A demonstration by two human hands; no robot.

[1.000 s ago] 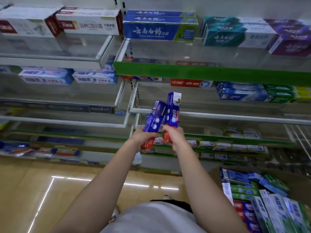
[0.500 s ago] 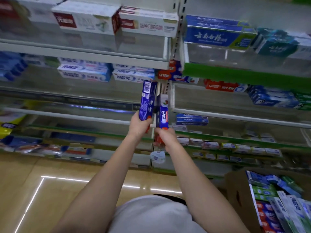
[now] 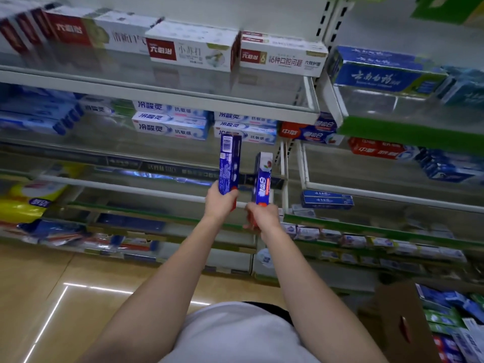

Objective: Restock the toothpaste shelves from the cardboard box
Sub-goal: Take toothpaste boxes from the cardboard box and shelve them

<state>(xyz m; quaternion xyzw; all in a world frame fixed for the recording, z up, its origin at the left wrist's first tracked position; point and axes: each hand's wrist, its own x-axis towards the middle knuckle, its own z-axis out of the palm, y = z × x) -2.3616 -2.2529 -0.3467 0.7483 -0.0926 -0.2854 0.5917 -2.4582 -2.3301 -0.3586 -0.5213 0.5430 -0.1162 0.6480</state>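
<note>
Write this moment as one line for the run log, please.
left hand: grips blue toothpaste box upright | right hand: grips second blue box upright | cardboard box: holds stock

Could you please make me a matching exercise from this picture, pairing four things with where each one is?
Things:
1. blue box with barcode
2. blue box with white top
3. cardboard box
4. white boxes with red labels

Places:
A. on the floor at lower right, filled with toothpaste
B. gripped upright in the right hand
C. lying on the top shelf
D. gripped upright in the left hand

Pairs: 1-D, 2-B, 3-A, 4-C
</note>
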